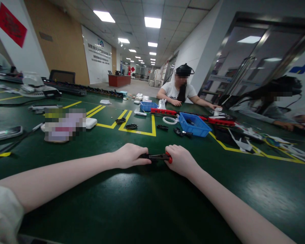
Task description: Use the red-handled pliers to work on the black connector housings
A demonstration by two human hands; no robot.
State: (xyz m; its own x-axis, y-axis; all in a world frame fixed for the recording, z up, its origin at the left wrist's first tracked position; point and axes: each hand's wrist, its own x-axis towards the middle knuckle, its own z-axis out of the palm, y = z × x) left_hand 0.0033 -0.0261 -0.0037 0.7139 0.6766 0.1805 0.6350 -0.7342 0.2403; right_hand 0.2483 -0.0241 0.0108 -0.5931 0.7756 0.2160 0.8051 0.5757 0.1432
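Note:
My right hand (181,158) is closed around the red handles of a pair of long-nose pliers (159,157), whose jaws point left. Between the thumb and fingers of my left hand (129,156) is a small black part (143,156), mostly hidden by the fingers. The plier tips meet or overlap this part; whether they grip it I cannot tell. Both hands are just above the green table (142,203). Beyond them lie small black parts, one bundle (131,126) inside a yellow-taped outline and another (162,127) to its right.
A blue bin (194,125) holding black pieces stands ahead to the right, beside a white ring (170,120). Behind it runs a red strip (165,112). A blurred-out phone-like object (63,127) and a white case (91,123) lie left. A co-worker (180,88) sits opposite.

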